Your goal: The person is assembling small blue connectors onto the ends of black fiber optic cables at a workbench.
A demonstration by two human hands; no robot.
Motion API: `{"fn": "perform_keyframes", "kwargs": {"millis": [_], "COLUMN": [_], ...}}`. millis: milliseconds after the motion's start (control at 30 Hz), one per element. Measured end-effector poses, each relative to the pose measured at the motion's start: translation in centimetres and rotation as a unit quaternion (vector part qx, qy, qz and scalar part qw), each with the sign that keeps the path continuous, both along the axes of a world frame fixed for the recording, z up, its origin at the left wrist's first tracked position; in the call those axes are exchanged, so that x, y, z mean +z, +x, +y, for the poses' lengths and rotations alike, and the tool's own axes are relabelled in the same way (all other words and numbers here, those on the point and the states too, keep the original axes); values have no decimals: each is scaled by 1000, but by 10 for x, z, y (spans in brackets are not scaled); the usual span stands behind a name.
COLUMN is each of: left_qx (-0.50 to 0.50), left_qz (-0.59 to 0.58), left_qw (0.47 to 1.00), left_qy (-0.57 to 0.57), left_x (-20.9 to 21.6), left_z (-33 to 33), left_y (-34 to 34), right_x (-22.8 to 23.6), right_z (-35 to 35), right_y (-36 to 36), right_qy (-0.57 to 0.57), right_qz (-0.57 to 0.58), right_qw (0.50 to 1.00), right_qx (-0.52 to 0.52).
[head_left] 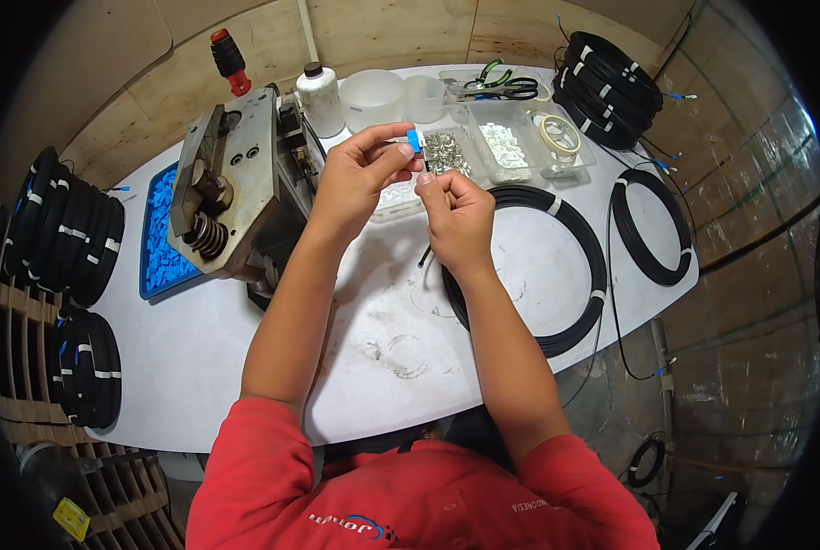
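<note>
Step in hand, my read: working a blue connector housing on the end of a thin black cable. Both hands on it, raised over the surface, in front of the metal terminals.

Left hand: fingers closed, thumb and index pinching the housing. Right hand: fingers curled in, thumb on top, gripping the cable just below the housing. Exact contact under the right fingers is hidden.

Next move, judging from this pose: hold the housing steady on the left, keep the cable in line with it on the right, no side load on the joint. Main risk is a crooked or part-seated fit.

Housing looks small, boxy, bright blue, roughly upright, with a white bit against its right side. Too small to tell whether that's a separate part, or whether anything is latched. Cable looks thin and matte; probably springy. Black cable coil with white ties lies on the surface by the right forearm. More blue housings sit in the tray left of the press.
</note>
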State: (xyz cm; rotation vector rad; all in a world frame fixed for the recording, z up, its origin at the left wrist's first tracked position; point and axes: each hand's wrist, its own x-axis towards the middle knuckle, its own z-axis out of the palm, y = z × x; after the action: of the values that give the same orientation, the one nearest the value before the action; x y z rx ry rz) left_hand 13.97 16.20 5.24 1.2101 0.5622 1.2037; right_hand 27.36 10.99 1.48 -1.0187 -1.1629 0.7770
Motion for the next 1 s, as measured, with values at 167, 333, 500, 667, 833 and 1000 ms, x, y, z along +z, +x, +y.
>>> {"fn": "perform_keyframes", "kwargs": {"millis": [167,333,500,667,833,1000], "left_qx": [13,8,7,7,9,11], "left_qz": [2,-1,0,-2,2,5], "left_qw": [1000,1000,1000,1000,1000,1000], "left_qy": [-2,-9,-8,-11,-8,-6], "left_x": [1,1,1,2,1,2], "left_z": [-2,-2,-1,-2,-2,-2], "left_y": [-1,-1,-1,0,-1,-1], "right_x": [0,-1,-1,-2,0,-1], "right_z": [-1,0,0,0,-1,0], "right_y": [-1,0,0,-1,-1,0], "right_qy": [2,1,2,4,4,1], "right_qz": [-4,-8,-7,-1,-3,-11], "right_qw": [1000,1000,1000,1000,1000,1000], "right_qx": [-2,-6,-6,-4,-6,-11]}}
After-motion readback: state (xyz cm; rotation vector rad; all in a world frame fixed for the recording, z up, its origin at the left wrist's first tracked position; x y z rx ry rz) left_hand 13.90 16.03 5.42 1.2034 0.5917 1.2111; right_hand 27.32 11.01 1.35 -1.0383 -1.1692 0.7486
